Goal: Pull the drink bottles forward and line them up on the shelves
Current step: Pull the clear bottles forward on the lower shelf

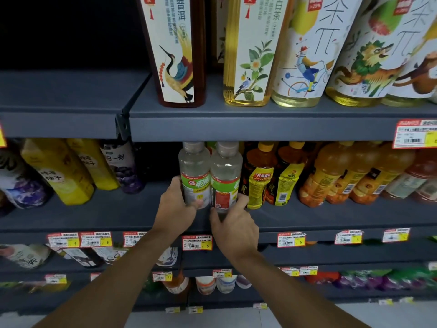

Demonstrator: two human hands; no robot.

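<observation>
Dark grey store shelving filled the view, and the middle shelf carried the work. On it the left hand gripped the lower part of one clear bottle, thumb across its front. The right hand was curled round the base of a second clear bottle, which touched the first. Both stood upright between the hands. Holding them low and pressed together probably let the pair slide toward the shelf lip as one and stay level. The second label was turned partly aside, so it likely needed a twist to face out. Just right of the right hand stood yellow-labelled bottles, then orange bottles. Well left of the left hand stood square yellow bottles. Below the wrists ran red price tags, and above the hands tall tea bottles lined the upper shelf.
</observation>
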